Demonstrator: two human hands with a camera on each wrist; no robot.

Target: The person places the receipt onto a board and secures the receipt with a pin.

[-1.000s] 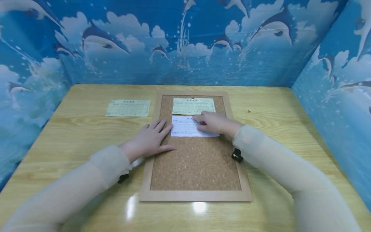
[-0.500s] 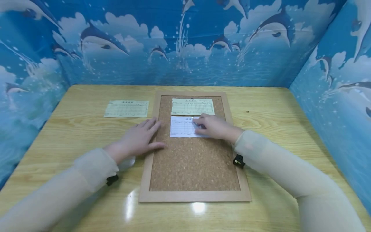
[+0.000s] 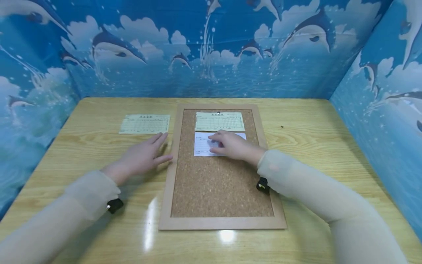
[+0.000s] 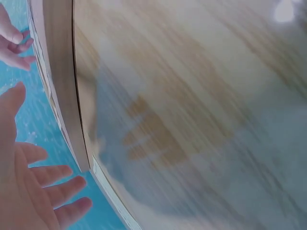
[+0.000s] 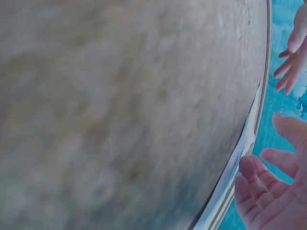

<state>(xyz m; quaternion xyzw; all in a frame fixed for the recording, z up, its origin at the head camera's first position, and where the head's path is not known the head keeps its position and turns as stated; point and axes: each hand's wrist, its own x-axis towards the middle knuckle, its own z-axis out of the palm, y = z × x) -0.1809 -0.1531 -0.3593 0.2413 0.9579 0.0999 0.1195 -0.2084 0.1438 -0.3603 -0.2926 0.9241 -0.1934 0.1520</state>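
Note:
A framed cork board [image 3: 224,187] lies on the wooden table. Near its top a pale green printed slip [image 3: 219,123] carries a small pin [image 3: 218,113] at its upper edge. Just below that slip lies a white printed slip [image 3: 200,146], partly covered by my right hand [image 3: 232,146]. In the right wrist view the right hand's fingers [image 5: 261,187] are loosely bent with nothing between them. My left hand [image 3: 138,156], fingers spread and holding nothing, is over the table left of the frame. Its fingertips are close to a second green slip [image 3: 144,124] on the table.
A tiny dark object [image 3: 281,127] lies on the table right of the board. Dolphin-printed cloth walls [image 3: 204,73] enclose the table at the back and sides. Black wrist cameras [image 3: 263,185] hang under both sleeves.
My left hand has left the board's left edge and moved left toward the loose green slip. The right hand has shifted slightly left over the white slip, its fingers leaving the slip's top edge.

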